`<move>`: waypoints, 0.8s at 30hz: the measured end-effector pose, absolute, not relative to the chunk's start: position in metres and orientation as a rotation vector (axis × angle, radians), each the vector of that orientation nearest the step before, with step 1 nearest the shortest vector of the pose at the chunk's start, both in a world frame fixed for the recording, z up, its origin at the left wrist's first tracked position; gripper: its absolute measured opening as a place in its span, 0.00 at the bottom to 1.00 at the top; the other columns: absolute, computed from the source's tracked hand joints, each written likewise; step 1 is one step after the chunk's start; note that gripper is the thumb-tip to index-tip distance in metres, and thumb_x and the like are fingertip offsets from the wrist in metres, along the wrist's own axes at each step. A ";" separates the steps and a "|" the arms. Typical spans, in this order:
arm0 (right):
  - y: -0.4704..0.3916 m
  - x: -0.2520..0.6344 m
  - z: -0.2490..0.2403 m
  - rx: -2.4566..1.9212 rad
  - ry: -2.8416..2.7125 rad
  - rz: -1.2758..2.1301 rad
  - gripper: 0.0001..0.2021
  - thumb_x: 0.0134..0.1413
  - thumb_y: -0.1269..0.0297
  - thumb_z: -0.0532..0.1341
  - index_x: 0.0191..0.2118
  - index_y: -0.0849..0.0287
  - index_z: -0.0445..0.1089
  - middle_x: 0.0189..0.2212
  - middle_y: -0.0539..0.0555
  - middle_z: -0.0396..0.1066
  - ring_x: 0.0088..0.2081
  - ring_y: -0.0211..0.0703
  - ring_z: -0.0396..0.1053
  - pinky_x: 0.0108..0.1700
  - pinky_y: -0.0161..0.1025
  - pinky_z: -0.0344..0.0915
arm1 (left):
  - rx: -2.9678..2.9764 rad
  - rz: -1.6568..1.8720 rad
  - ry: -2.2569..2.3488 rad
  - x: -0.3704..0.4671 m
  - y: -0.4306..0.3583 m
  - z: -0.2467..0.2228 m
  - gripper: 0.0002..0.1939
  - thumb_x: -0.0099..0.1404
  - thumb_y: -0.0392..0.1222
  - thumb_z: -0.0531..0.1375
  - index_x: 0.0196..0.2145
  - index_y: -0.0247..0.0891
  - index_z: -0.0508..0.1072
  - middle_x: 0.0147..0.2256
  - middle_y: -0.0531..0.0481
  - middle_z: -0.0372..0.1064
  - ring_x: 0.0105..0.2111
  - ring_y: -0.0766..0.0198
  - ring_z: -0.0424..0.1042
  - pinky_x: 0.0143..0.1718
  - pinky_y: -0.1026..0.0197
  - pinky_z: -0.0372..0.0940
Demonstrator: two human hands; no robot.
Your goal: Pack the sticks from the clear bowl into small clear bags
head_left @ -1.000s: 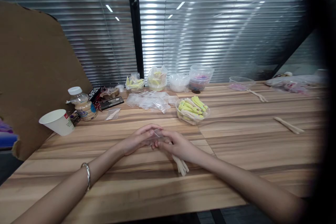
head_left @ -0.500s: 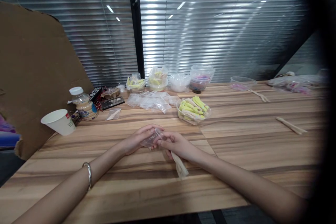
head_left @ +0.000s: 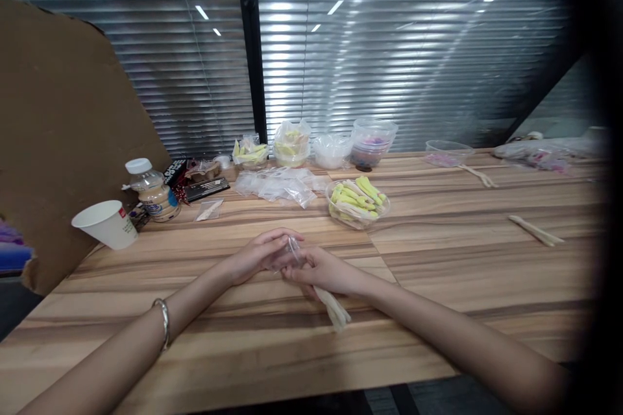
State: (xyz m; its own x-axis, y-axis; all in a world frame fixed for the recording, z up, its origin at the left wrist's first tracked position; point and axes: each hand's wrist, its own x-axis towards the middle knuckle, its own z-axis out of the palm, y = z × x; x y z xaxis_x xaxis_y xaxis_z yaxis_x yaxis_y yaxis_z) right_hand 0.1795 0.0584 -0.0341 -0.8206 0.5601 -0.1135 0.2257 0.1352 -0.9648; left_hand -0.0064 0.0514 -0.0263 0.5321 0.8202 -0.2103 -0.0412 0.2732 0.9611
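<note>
Both of my hands meet over the near middle of the table. My left hand (head_left: 260, 256) is closed on a small clear plastic bag (head_left: 291, 254). My right hand (head_left: 324, 270) is closed beside it, its fingertips at the bag's right side. A pale, cream-coloured strip (head_left: 334, 310) runs out from under my right palm towards the table's front edge, its end flared; its other end is hidden by the fingers. Beyond my hands stands a clear bowl (head_left: 359, 225) full of yellow and cream pieces of a similar long shape.
Flat clear bags (head_left: 280, 185) lie behind my hands. A paper cup (head_left: 108, 225) and a capped bottle (head_left: 152, 191) stand at the left by a cardboard sheet (head_left: 63, 130). Stacked plastic bowls (head_left: 374, 142) line the back. Another pale strip (head_left: 535, 231) lies at the right.
My right fingers have shifted slightly left and down against the bag. The pale strip stays under my right hand, and my left hand has barely moved.
</note>
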 end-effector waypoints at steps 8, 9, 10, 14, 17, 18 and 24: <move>0.060 0.174 -0.034 -0.844 -2.030 1.909 0.19 0.53 0.56 0.58 0.48 0.60 0.68 0.17 0.47 0.58 0.16 0.28 0.56 0.16 0.25 0.50 | 1.152 0.704 0.929 -0.003 0.055 -0.025 0.24 0.57 0.54 0.53 0.47 0.39 0.65 0.41 0.46 0.64 0.35 0.70 0.67 0.32 0.71 0.62; 0.062 0.175 -0.034 -0.846 -1.997 1.943 0.19 0.53 0.55 0.59 0.47 0.60 0.68 0.16 0.46 0.58 0.15 0.28 0.55 0.16 0.25 0.48 | 1.157 0.712 0.936 -0.004 0.056 -0.026 0.24 0.57 0.54 0.54 0.47 0.39 0.65 0.40 0.46 0.65 0.35 0.70 0.67 0.31 0.72 0.62; 0.064 0.176 -0.033 -0.838 -1.966 1.982 0.19 0.52 0.54 0.59 0.47 0.60 0.69 0.16 0.46 0.58 0.15 0.27 0.55 0.16 0.25 0.46 | 1.162 0.722 0.941 -0.004 0.057 -0.027 0.24 0.56 0.54 0.54 0.47 0.38 0.65 0.39 0.46 0.65 0.34 0.71 0.67 0.31 0.72 0.61; 0.069 0.180 -0.031 -0.782 -1.890 2.125 0.21 0.50 0.53 0.61 0.47 0.60 0.69 0.16 0.47 0.59 0.16 0.27 0.54 0.15 0.25 0.43 | 1.146 0.742 0.946 -0.005 0.059 -0.028 0.25 0.56 0.54 0.55 0.47 0.38 0.65 0.39 0.47 0.64 0.33 0.71 0.66 0.28 0.73 0.60; 0.069 0.180 -0.031 -0.787 -1.985 2.079 0.22 0.52 0.53 0.59 0.50 0.59 0.66 0.17 0.47 0.60 0.16 0.29 0.56 0.16 0.25 0.47 | 1.133 0.748 0.943 -0.005 0.059 -0.028 0.23 0.56 0.53 0.55 0.46 0.39 0.66 0.38 0.48 0.64 0.33 0.73 0.66 0.29 0.74 0.60; 0.069 0.179 -0.031 -0.785 -2.035 2.017 0.22 0.53 0.53 0.59 0.50 0.59 0.66 0.19 0.47 0.61 0.17 0.29 0.58 0.17 0.26 0.50 | 1.137 0.754 0.947 -0.005 0.059 -0.028 0.23 0.56 0.53 0.55 0.46 0.39 0.66 0.37 0.49 0.64 0.32 0.73 0.65 0.29 0.74 0.60; 0.068 0.179 -0.028 -0.765 -2.123 1.921 0.14 0.52 0.58 0.60 0.39 0.65 0.70 0.18 0.48 0.61 0.18 0.28 0.58 0.20 0.26 0.53 | 1.153 0.725 0.949 -0.006 0.058 -0.027 0.22 0.55 0.51 0.57 0.46 0.39 0.66 0.36 0.49 0.65 0.32 0.73 0.66 0.29 0.73 0.60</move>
State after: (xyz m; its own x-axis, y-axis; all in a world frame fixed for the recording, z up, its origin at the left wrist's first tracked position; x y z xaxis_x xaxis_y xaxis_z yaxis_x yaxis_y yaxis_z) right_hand 0.1792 0.0685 -0.0279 -0.8521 0.4817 -0.2049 0.2518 0.0340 -0.9672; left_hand -0.0060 0.0577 -0.0274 0.4361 0.8676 -0.2391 -0.0023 0.2667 0.9638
